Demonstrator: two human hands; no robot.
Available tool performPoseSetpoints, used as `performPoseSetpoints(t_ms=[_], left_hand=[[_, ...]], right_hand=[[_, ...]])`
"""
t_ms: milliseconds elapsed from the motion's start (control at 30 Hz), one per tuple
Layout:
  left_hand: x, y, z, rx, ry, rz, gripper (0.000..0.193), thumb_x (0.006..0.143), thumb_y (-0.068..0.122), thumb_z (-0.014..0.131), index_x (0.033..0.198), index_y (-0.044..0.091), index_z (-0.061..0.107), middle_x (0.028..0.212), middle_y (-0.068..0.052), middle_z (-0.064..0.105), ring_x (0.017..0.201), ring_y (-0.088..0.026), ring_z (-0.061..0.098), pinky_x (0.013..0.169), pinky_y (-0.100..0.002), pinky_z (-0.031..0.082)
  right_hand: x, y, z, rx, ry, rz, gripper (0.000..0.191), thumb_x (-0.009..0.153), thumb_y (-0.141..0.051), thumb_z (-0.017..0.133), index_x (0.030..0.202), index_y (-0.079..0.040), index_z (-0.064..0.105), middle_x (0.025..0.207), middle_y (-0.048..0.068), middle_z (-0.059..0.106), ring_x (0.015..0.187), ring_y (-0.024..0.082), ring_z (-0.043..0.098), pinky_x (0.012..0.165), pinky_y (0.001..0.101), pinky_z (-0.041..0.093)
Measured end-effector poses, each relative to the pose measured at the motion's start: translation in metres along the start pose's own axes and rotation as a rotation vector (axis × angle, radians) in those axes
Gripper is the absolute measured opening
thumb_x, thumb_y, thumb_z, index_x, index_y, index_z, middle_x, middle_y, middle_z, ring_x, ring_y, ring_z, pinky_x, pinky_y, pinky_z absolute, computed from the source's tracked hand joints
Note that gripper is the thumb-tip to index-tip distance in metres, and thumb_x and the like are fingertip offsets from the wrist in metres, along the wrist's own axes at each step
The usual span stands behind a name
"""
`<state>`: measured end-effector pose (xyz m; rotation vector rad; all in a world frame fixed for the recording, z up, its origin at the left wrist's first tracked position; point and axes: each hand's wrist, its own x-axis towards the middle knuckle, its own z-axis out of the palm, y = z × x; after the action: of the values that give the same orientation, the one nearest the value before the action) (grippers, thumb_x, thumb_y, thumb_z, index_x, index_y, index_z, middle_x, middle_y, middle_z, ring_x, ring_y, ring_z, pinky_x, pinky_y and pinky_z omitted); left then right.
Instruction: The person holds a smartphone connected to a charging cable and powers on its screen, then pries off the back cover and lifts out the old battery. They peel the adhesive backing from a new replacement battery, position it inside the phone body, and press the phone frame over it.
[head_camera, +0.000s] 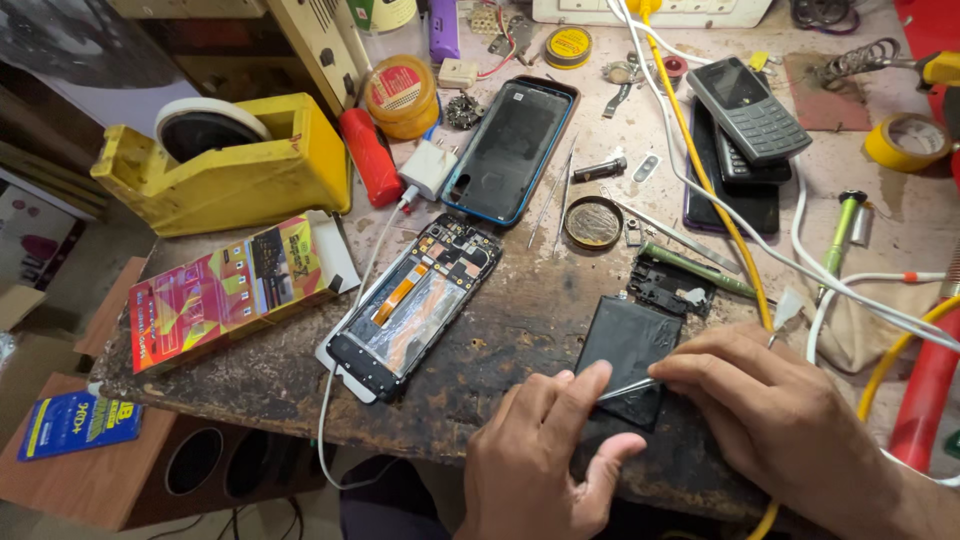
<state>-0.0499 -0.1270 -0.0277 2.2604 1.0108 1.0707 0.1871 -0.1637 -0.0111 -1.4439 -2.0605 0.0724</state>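
At far left, a yellow tape dispenser (225, 165) on the worn workbench (500, 340), with a bright red-and-yellow printed box (225, 292) lying just in front of it. Further right, an opened phone (415, 305) face down, circuit board and orange ribbon cable exposed, a white cable trailing from its lower end; above it, a blue-edged back cover (512, 148) lying flat. Near the front edge, the left hand (545, 455), fingers curled, thumb and forefinger pressing on the lower left edge of a flat black battery (628, 355). Held against that battery, thin metal tweezers (630, 388), tips pointing left toward the left thumb. Just right of it, the right hand (775, 410), closed around the tweezers in a pinch. Battery itself flat on the bench, between the opened phone and the right hand, just below a small black plastic frame piece (668, 287). Farther back and right, a grey keypad phone (748, 110) stacked on another dark handset, then a yellow tape roll (905, 142) by the right edge.
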Motion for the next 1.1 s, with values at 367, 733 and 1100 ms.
performPoseSetpoints(t_ms=[367, 733, 1100], left_hand=[[0.0, 0.004, 0.007, 0.142, 0.093, 0.143, 0.028, 0.085, 0.02, 0.085, 0.108, 0.009, 0.075, 0.102, -0.005, 0.068, 0.091, -0.025, 0.074, 0.071, -0.036, 0.062], [0.006, 0.006, 0.004, 0.102, 0.097, 0.042, 0.048, 0.072, 0.023, 0.088, 0.114, 0.007, 0.073, 0.118, -0.009, 0.072, 0.096, -0.027, 0.073, 0.075, -0.039, 0.062], [0.013, 0.002, 0.003, 0.233, -0.036, 0.203, 0.046, 0.08, 0.03, 0.087, 0.119, 0.009, 0.073, 0.131, -0.013, 0.067, 0.097, -0.024, 0.067, 0.079, -0.036, 0.059]], right_hand=[[-0.017, 0.017, 0.003, 0.002, -0.193, -0.118, 0.043, 0.074, -0.005, 0.071, 0.116, -0.012, 0.07, 0.101, 0.003, 0.064, 0.096, 0.025, 0.066, 0.082, 0.0348, 0.055], [-0.006, 0.004, -0.007, 0.189, -0.001, 0.093, 0.03, 0.084, -0.002, 0.063, 0.111, -0.011, 0.071, 0.1, 0.004, 0.067, 0.09, 0.02, 0.071, 0.077, 0.0306, 0.057], [0.02, -0.01, -0.002, -0.176, 0.074, 0.178, 0.021, 0.079, -0.002, 0.07, 0.1, -0.004, 0.071, 0.088, 0.013, 0.065, 0.084, 0.033, 0.066, 0.073, 0.0429, 0.053]])
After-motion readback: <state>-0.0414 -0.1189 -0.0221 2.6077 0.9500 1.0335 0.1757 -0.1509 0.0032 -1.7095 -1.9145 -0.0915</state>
